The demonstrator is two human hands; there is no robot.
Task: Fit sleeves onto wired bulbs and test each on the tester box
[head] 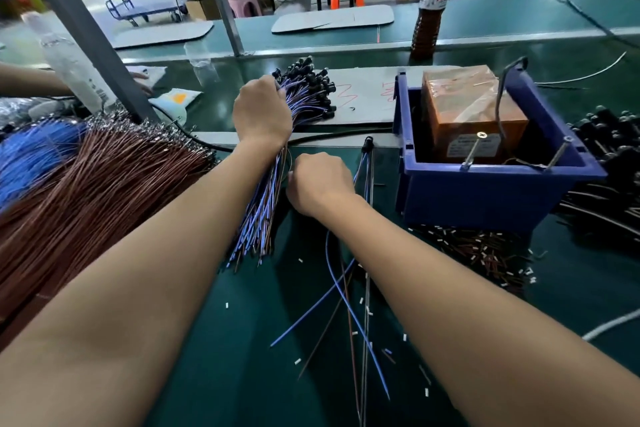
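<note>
Left hand point(262, 111) grips bulb bundle point(304, 94) mid-length, heads fanning beyond fist, wire tails below; right hand point(320, 184) curled, pinching wires beside bundle, tester box point(474, 114) right

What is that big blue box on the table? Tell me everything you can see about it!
The blue box is an open-topped bin that looks like hard plastic, sitting upright on the green table to the right of the hands. Inside stands an orange-brown block wrapped in shiny clear film, with a label on its front. Two metal pins lean on the bin's near rim, and a dark wire loops up over the block. Small wire pieces lie by its base. Neither hand touches it.
</note>
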